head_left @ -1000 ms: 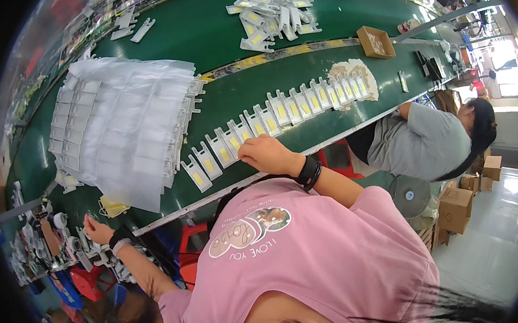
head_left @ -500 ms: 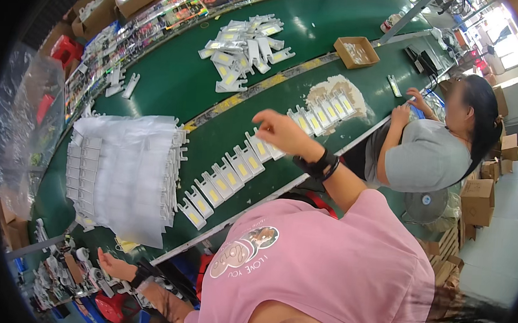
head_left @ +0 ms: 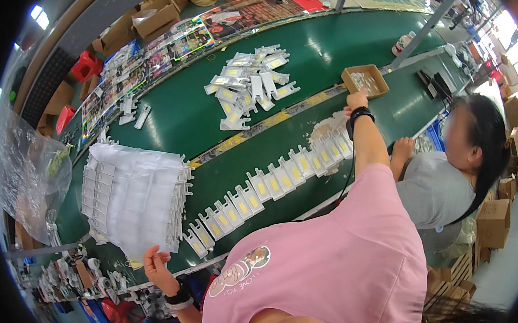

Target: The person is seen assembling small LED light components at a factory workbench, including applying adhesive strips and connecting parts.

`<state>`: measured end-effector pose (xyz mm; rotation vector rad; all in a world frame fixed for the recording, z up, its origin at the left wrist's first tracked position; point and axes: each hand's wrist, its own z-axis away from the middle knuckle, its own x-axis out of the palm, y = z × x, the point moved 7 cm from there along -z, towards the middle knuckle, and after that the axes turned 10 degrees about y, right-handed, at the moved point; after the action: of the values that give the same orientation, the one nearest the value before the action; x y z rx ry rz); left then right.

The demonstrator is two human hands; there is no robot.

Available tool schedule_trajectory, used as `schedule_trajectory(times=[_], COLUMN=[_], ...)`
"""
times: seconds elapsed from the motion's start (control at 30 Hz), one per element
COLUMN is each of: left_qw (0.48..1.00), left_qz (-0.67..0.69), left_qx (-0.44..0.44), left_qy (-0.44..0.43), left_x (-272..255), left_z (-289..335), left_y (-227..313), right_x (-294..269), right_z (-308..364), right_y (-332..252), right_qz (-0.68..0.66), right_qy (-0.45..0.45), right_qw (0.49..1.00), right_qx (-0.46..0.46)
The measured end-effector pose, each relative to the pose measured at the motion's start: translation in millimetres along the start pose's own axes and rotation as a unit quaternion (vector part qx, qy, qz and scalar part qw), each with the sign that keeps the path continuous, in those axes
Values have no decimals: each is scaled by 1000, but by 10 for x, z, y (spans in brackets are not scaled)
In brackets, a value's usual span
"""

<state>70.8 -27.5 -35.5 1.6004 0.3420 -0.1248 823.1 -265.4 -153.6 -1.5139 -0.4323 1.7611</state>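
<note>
My right hand (head_left: pixel 357 100) is at the near edge of a small open cardboard box (head_left: pixel 377 90) with small pale pieces inside. Its fingers look curled together, and anything in them is too small to make out. My left hand (head_left: pixel 160 270) hovers by the table's near edge, holding nothing, with its fingers loosely apart. Beside it is a stack of white plastic frames covered by a white translucent sheet (head_left: pixel 143 189). A slanting row of white flat housings with yellow panels (head_left: pixel 241 203) lies between my hands on the green table (head_left: pixel 291 218).
Beyond a yellow-black strip (head_left: pixel 242 137) lies a heap of similar housings (head_left: pixel 249 86). A co-worker in a grey top (head_left: pixel 443 186) sits at the right. A jar (head_left: pixel 403 44) stands near a metal post. Below left, a rack of parts (head_left: pixel 82 278) sits under the table's edge.
My right hand has moved from above the row, out and to the right, to the cardboard box. My left hand has moved right, beside the sheet's near corner. The whole view has shifted.
</note>
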Motion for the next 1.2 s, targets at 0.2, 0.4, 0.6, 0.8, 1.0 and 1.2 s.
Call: schedule_trajectory(times=[0.2,0.4,0.6,0.8,1.0,1.2], left_qw=[998,992,980,977,977,975], left_qz=[-4,-22,-8,-2,6,-3], left_qx=[-34,-20,8,12,3,-9], left_qy=[-59,-122,-200,-211,-214,-221], left_x=[368,670,934,871,777,739], left_z=[151,240,302,333,421,492], left_y=[-109,-72,107,44,7,-48], right_x=[155,270,194,453,853,843], right_z=[-592,-126,958,1550,1860,2028], right_y=[267,177,-58,-275,-97,-165], right_qz=[-7,-107,-262,-245,-37,85], right_qy=[-20,90,54,-3,-66,-41], right_qw=[1000,963,935,928,939,910], right_qx=[-23,-231,-233,-279,-335,-404])
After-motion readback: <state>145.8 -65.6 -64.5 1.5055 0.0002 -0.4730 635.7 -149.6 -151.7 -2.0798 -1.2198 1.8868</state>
